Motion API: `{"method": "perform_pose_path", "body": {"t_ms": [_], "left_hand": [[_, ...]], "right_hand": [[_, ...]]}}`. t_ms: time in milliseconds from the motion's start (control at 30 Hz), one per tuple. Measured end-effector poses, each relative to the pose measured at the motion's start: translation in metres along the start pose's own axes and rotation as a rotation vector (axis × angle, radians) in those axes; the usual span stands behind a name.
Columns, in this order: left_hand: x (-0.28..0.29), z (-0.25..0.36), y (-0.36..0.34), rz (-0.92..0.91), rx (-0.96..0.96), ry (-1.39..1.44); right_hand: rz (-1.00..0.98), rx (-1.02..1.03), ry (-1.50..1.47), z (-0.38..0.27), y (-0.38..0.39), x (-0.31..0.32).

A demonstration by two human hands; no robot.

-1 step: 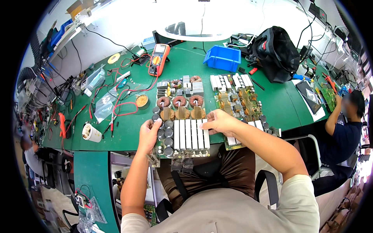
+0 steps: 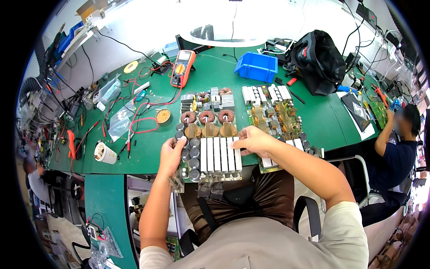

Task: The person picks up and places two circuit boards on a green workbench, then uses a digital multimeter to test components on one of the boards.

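At the near edge of the green table [image 2: 210,76], directly before the wearer, lay a large circuit board [image 2: 210,134], its lower end reaching past the edge above the lap. It sat between both hands. Left grip [image 2: 171,156] held the board's left side, thumb on top beside a column of dark round capacitors [image 2: 194,153]; the fingers were mostly hidden at the edge. Right grip [image 2: 253,141] was closed on the opposite side, its thumb on the upper end of the rightmost of several long white bars [image 2: 221,154].

Beyond the hands, toward the board's far end: three brown-wrapped blocks in a row, then three reddish ring coils [image 2: 207,117]. Board looked flat, roughly square to the wearer.

Second board [image 2: 273,117], similarly crowded, lay just to the right, partly covered by the right forearm. Farther off stood an orange multimeter [image 2: 181,69], a blue bin [image 2: 257,68] and a black bag [image 2: 319,62]. Left of the board: a round tin [image 2: 164,117] of amber stuff, and a white cup [image 2: 106,154] near the table edge. Another person [image 2: 398,148] sat at far right.
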State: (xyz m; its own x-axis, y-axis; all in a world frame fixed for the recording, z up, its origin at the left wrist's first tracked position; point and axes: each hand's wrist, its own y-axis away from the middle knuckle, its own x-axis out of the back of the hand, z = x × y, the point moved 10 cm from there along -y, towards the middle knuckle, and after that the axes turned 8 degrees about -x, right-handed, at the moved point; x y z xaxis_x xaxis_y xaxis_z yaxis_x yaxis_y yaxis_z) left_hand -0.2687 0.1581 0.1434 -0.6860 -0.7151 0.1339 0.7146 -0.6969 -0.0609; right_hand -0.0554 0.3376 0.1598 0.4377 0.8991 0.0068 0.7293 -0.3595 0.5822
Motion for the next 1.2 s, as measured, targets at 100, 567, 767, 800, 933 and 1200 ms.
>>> {"method": "perform_pose_path", "body": {"t_ms": [100, 567, 767, 800, 933, 1200], "left_hand": [[0.003, 0.006, -0.003, -0.041, 0.032, -0.108], [-0.004, 0.039, -0.005, -0.34, 0.151, -0.525], [-0.002, 0.042, 0.0, -0.368, 0.177, -0.442], [0.0, 0.048, 0.002, -0.355, 0.169, -0.41], [0.019, 0.091, 0.001, -0.226, 0.038, -0.555], [-0.089, 0.142, 0.059, -0.701, -0.691, -0.825]], "right_hand": [[-0.023, -0.057, -0.085, -0.004, 0.007, -0.006], [-0.014, -0.099, -0.068, -0.005, 0.013, 0.002], [0.035, -0.093, -0.031, -0.005, 0.012, 0.007], [0.044, -0.09, -0.029, -0.007, 0.013, 0.007], [0.084, -0.081, -0.021, -0.008, 0.016, 0.005], [-0.005, -0.141, -0.055, -0.006, 0.01, -0.003]]}}
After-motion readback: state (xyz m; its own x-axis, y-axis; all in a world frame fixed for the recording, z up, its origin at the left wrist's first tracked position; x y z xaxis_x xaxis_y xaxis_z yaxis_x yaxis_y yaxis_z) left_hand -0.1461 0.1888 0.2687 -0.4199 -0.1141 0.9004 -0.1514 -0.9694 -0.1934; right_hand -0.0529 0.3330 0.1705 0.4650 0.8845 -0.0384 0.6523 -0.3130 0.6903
